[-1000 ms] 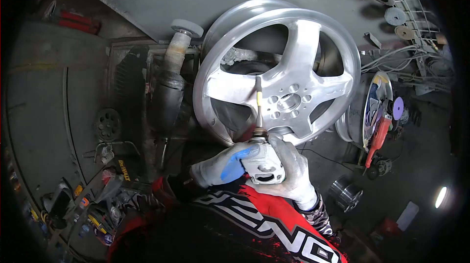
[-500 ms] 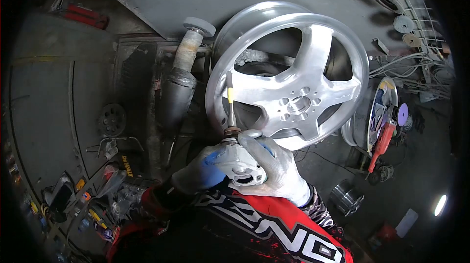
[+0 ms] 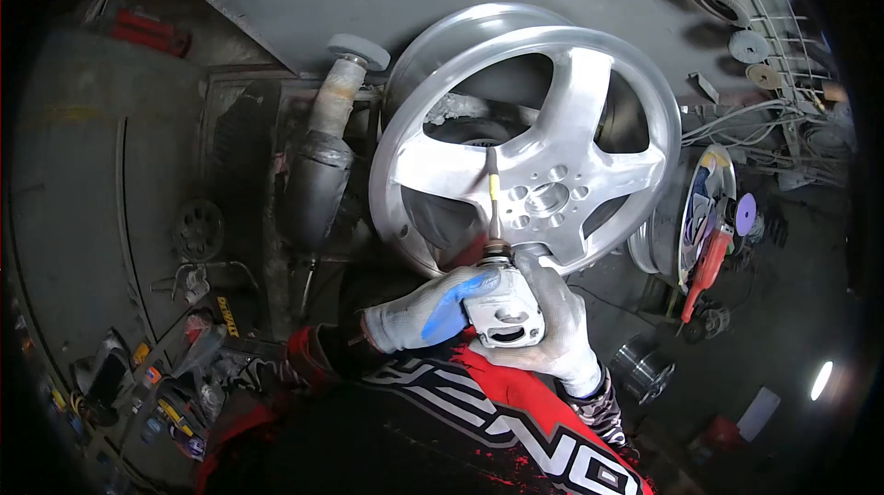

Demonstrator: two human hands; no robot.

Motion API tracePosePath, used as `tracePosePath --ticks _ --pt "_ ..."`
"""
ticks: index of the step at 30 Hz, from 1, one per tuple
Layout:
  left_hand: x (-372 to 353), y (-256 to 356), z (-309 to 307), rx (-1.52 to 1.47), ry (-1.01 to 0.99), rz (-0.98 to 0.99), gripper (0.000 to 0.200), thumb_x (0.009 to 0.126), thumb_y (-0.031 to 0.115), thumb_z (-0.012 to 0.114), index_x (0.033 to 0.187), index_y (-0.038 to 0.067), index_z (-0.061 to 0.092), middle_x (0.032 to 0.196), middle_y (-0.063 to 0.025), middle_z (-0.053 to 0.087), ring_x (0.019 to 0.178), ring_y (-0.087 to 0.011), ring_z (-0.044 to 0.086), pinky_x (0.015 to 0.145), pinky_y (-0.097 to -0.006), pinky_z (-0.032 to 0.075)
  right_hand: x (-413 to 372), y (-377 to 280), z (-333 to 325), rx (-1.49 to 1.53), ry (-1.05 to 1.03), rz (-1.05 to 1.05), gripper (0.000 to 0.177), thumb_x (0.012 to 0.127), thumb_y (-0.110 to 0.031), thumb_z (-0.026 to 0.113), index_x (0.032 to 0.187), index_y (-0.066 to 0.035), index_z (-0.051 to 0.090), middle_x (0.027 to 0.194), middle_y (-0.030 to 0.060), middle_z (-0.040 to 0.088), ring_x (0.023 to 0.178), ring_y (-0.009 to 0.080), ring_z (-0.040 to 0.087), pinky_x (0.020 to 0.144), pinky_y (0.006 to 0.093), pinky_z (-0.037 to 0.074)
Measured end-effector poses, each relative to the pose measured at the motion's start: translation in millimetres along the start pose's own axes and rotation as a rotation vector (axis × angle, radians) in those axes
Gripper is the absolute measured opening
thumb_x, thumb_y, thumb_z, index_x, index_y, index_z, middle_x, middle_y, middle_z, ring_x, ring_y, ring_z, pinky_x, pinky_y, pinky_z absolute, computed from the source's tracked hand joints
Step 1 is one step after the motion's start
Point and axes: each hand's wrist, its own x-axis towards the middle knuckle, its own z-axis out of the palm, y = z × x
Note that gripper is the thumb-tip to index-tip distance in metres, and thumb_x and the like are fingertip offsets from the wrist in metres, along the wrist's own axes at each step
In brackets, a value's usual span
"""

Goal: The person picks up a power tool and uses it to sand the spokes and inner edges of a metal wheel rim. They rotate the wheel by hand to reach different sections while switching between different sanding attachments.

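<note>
Both of my hands, in grey gloves, are closed around a silver-bodied grinder in front of my chest. My left hand, with blue on its glove, grips the left side. Around the right side and underneath wraps my right hand. From the grinder's head a thin shaft with a yellow band and a dark tip points away from me. This shaft overlaps the left spoke of a shiny alloy wheel, which stands tilted before me near its hub.
Left of the wheel is a bench polishing machine with a pale round wheel on its end. A red polisher with a purple pad lies at the right. Discs hang on a wire rack at upper right. Clutter fills the lower left.
My hands and the grinder have moved right, carrying the shaft tip from the left spoke's outer part towards the hub. The surrounding view has shifted slightly left.
</note>
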Motion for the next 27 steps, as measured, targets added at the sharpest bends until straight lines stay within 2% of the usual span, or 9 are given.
tracePosePath --ticks 5,7,9,10,13,15,20,24,27 --pt "-30.0 10.3 -0.9 -0.025 -0.047 0.119 0.045 0.110 0.027 0.046 0.145 -0.002 0.050 0.136 -0.0097 0.061 0.129 -0.0191 0.058 0.115 -0.0359 0.041 12.5 -8.0 14.7 -0.025 0.007 -0.117 0.096 0.062 -0.038 0.096 0.141 -0.001 0.057 0.111 0.0197 0.068 0.094 0.0343 0.073 0.079 0.0411 0.060" --pt "-44.8 22.1 8.4 0.006 -0.049 0.139 0.045 0.110 0.026 0.045 0.145 -0.003 0.049 0.137 -0.0117 0.061 0.129 -0.0206 0.059 0.114 -0.0372 0.042 19.8 -13.3 17.8 0.000 -0.092 -0.104 0.096 0.063 -0.037 0.095 0.144 -0.005 0.057 0.108 0.0168 0.067 0.091 0.0335 0.072 0.077 0.0416 0.060" --pt "-58.6 34.4 19.1 0.681 0.250 0.034 0.045 0.111 0.026 0.043 0.145 -0.003 0.049 0.136 -0.0121 0.061 0.128 -0.0211 0.059 0.113 -0.0385 0.044 31.4 -18.9 24.1 0.033 -0.079 -0.145 0.095 0.063 -0.036 0.094 0.145 -0.007 0.056 0.106 0.0158 0.066 0.089 0.0338 0.071 0.077 0.0425 0.059" --pt "-56.9 20.7 -1.5 0.088 0.181 0.089 0.044 0.111 0.026 0.041 0.144 -0.002 0.050 0.135 -0.0119 0.062 0.126 -0.0212 0.060 0.111 -0.0381 0.045 34.0 -19.8 27.0 0.040 -0.085 -0.170 0.095 0.063 -0.036 0.094 0.145 -0.006 0.056 0.107 0.0165 0.066 0.089 0.0344 0.071 0.078 0.0428 0.058" --pt "-64.5 14.8 -14.5 0.215 0.293 0.135 0.043 0.112 0.026 0.039 0.141 -0.002 0.052 0.134 -0.0114 0.063 0.124 -0.0207 0.061 0.111 -0.0372 0.045 35.0 -23.2 28.8 0.068 -0.110 -0.155 0.094 0.062 -0.035 0.093 0.144 -0.006 0.057 0.107 0.0175 0.065 0.090 0.0362 0.070 0.081 0.0433 0.058" --pt "-59.3 15.8 -10.6 0.094 0.314 0.057 0.041 0.112 0.026 0.040 0.140 -0.001 0.053 0.133 -0.0106 0.063 0.123 -0.0201 0.061 0.110 -0.0360 0.045 32.6 -21.4 23.9 0.052 -0.133 -0.138 0.093 0.063 -0.034 0.093 0.143 -0.004 0.056 0.110 0.0174 0.066 0.092 0.0354 0.071 0.080 0.0430 0.058" --pt "-21.2 17.3 4.4 -0.032 -0.075 0.100 0.042 0.112 0.027 0.042 0.143 0.001 0.051 0.135 -0.0092 0.062 0.127 -0.0195 0.059 0.113 -0.0359 0.043 21.4 -11.1 7.5 0.028 -0.009 -0.121 0.094 0.063 -0.033 0.096 0.141 0.000 0.056 0.112 0.0181 0.068 0.094 0.0349 0.072 0.078 0.0418 0.059" --pt "1.3 8.0 2.5 -0.058 -0.003 -0.016 0.045 0.112 0.028 0.043 0.147 0.000 0.047 0.141 -0.0083 0.058 0.133 -0.0187 0.054 0.117 -0.0359 0.038 7.4 -3.1 -4.1 0.005 0.019 -0.003 0.098 0.061 -0.036 0.098 0.141 0.001 0.056 0.109 0.0201 0.070 0.093 0.0346 0.073 0.079 0.0408 0.060" --pt "-7.2 -3.7 -17.0 0.049 0.058 0.038 0.048 0.112 0.029 0.043 0.150 0.000 0.044 0.144 -0.0097 0.056 0.135 -0.0190 0.053 0.119 -0.0360 0.037 10.9 -6.2 -4.6 0.017 -0.006 0.061 0.099 0.061 -0.037 0.098 0.142 0.001 0.056 0.106 0.0201 0.070 0.092 0.0332 0.073 0.078 0.0404 0.059"
